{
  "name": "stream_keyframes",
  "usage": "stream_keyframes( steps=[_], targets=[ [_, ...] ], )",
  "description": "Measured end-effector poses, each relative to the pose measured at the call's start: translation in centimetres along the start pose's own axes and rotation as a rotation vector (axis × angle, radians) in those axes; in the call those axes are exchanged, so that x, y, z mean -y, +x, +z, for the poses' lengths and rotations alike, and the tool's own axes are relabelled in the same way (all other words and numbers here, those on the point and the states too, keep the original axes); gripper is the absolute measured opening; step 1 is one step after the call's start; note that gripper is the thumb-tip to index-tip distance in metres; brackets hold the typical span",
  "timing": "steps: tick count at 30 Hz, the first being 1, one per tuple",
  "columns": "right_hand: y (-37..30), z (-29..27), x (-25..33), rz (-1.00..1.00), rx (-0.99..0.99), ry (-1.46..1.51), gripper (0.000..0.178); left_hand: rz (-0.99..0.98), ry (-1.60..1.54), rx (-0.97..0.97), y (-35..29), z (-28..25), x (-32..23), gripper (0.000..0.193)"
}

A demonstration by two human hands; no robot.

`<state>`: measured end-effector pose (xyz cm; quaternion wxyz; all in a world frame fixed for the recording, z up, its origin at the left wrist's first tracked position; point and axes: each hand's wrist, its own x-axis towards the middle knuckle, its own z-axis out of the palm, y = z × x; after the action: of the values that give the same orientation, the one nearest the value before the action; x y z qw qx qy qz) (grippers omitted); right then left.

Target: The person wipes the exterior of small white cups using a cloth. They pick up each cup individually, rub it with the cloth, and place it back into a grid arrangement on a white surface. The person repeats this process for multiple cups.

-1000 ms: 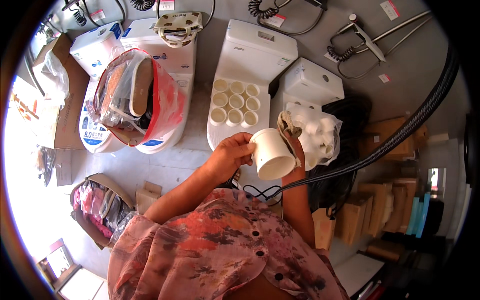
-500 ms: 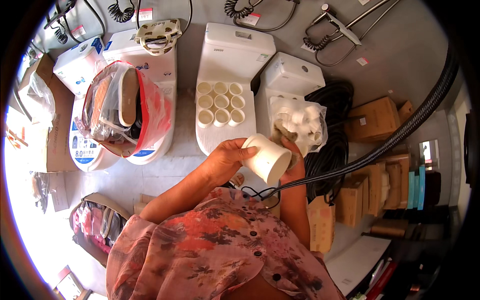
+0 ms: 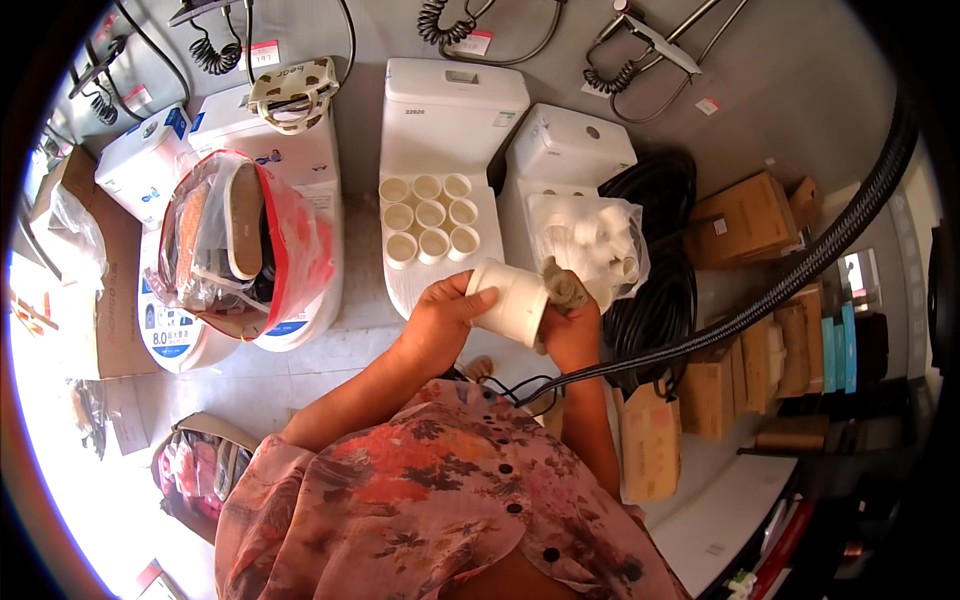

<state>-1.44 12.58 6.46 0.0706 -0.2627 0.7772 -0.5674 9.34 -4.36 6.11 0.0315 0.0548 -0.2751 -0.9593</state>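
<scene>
My left hand [image 3: 440, 318] is closed around a white plastic pipe fitting [image 3: 507, 303], thumb along its side. At the fitting's right end, my right hand [image 3: 574, 335] grips a grey-brown rag [image 3: 564, 287] and presses it to the opening; some of its fingers are hidden behind the fitting. Just beyond, several similar white pipe fittings [image 3: 430, 214] stand upright in rows on the closed lid of a white toilet [image 3: 412, 278]. A clear plastic bag [image 3: 590, 240] of white fittings rests on the smaller toilet to the right.
Left, a red-edged clear bag [image 3: 240, 240] of shoes lies on toilets, with a patterned pouch [image 3: 292, 92] behind. A thick black braided cable [image 3: 760, 310] crosses on the right, near coiled black hose [image 3: 655, 310] and cardboard boxes [image 3: 650, 450]. An open bag [image 3: 195, 465] sits lower left.
The fitting has turned in my left hand, its open end swinging from facing me to facing right. My right hand has brought the rag up against that end. The view has shifted slightly.
</scene>
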Motion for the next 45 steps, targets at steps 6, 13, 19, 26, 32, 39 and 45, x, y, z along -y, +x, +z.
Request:
stream_keyframes(
  steps=[6, 13, 19, 26, 32, 39, 45],
  targets=[
    [0.4, -0.1, -3.7, 0.025, -0.032, 0.051, 0.030, -0.037, 0.115, 0.079, 0.4, -0.5, 0.2, 0.031],
    [2.1, 1.8, -3.3, 0.049, -0.067, 0.251, 0.025, -0.094, 0.325, 0.072, 0.9, -0.3, -1.6, 0.036],
    [3.4, 1.5, -1.4, 0.215, -0.083, 0.267, 0.027, -0.090, 0.075, -0.065, 0.9, -1.6, -1.2, 0.037],
    [3.3, 2.6, 3.6, 0.030, 0.021, 0.281, 0.048, -0.011, 0.060, -0.110, 1.2, -2.3, -0.8, 0.041],
    [2.1, 4.0, 2.8, 0.058, 0.152, 0.124, 0.039, 0.037, 0.005, -0.130, 1.2, -3.1, -0.5, 0.048],
    [0.9, 2.4, 2.5, 0.050, 0.126, 0.085, 0.034, 0.007, -0.390, 0.000, 0.9, -3.6, -1.5, 0.049],
    [1.3, 0.6, 3.3, 0.035, -0.001, 0.220, 0.024, -0.037, -0.395, -0.065, 0.7, -3.4, -1.5, 0.048]
  ],
)
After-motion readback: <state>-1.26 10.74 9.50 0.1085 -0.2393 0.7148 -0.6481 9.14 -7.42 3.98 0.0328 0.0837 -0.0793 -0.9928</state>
